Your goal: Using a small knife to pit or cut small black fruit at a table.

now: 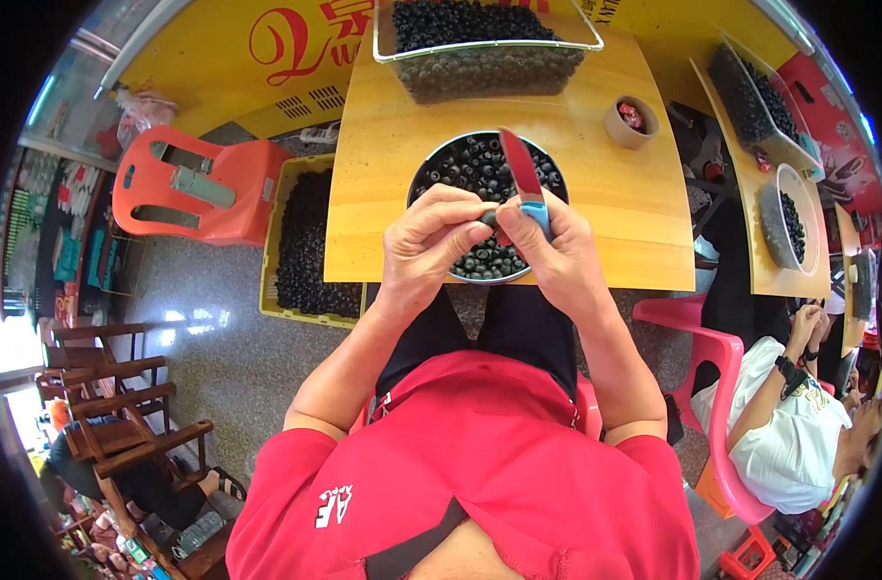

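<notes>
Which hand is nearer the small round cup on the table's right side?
Right. The right hand, holding a knife, is nearer the person than the cup and left of it; the left hand is farther to the cup's left.

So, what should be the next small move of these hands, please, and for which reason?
Probably the left hand should draw the small piece slightly away from the right hand: both hands meet closely at it, while the right hand also grips the red-bladed knife, whose tip points away from it. More room may help.
</notes>
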Demonstrator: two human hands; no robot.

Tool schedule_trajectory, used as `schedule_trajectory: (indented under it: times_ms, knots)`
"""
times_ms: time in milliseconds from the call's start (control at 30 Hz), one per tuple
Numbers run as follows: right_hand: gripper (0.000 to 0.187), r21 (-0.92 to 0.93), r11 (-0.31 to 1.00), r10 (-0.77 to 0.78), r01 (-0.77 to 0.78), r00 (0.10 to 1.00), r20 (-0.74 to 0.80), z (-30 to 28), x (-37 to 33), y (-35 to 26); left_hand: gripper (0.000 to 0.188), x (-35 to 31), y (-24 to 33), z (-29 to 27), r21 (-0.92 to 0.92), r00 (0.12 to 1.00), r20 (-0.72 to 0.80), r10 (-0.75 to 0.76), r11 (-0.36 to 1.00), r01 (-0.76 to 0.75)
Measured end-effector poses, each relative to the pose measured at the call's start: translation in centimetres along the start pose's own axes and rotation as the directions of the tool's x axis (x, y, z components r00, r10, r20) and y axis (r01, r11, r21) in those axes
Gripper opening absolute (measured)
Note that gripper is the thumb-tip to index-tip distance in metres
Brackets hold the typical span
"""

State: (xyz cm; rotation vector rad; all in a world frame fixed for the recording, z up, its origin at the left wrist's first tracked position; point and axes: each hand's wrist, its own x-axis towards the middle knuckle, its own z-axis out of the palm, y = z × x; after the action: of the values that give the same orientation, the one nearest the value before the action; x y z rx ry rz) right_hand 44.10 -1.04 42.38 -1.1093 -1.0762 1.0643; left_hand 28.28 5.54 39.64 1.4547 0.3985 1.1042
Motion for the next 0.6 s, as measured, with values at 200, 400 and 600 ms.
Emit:
schedule_trajectory:
  times_ms: [200, 400, 600]
  knots:
    - [0.02, 0.0, 0.998, 0.066, -0.066, 0.994, 0.091, 0.0, 0.3, 0.2, 0.02, -0.8, 0.9, -1.9, -0.007, 1.0, -0.014, -0.007, 1.0, 0.007]
    - [0.021, -0.32, 0.947, -0.042, 0.021, 0.997, -0.058, -2.1, 0.3, 1.1, 0.011, -2.5, 2.0, -9.6, 0.264, 0.928, -0.372, 0.023, 0.961, 0.082]
    - [0.021, -0.607, 0.795, -0.158, 0.016, 0.971, -0.181, -3.4, -0.8, 2.3, 0.027, -6.7, -2.8, -21.6, 0.682, 0.832, -0.554, 0.039, 0.595, 0.426]
